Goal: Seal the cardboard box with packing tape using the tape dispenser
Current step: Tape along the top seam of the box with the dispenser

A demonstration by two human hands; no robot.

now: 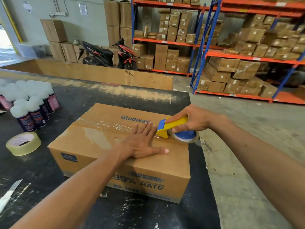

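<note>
Fingers (143, 129) of the left hand (140, 144) spread wide and flat, pressing on the top of the cardboard box (125, 156), thumb stretched out toward the near right edge; nothing gripped. Fingers (177, 129) of the right hand (196, 119) wrapped tight around the yellow handle of the tape dispenser (175, 129), index finger laid along its top. Yellow and blue dispenser, tape roll on a blue hub, tilted down with its front edge touching the box top at the right end, just beside the left fingertips. Glossy, wrinkled strip of clear packing tape (105, 125) running along the centre seam of the closed flaps, from the far left edge to the dispenser. Brown box, standing near the right edge of the black, scuffed table (54, 164). Printed in blue on top: "Glodway". On the near side: "99%", "RATE", smaller lines too blurred to read. Loose tape roll (23, 143) lying flat left of the box. Further left, a cluster of spray cans (31, 104) with white caps. Knife blade (9, 194) at the near left edge.
</note>
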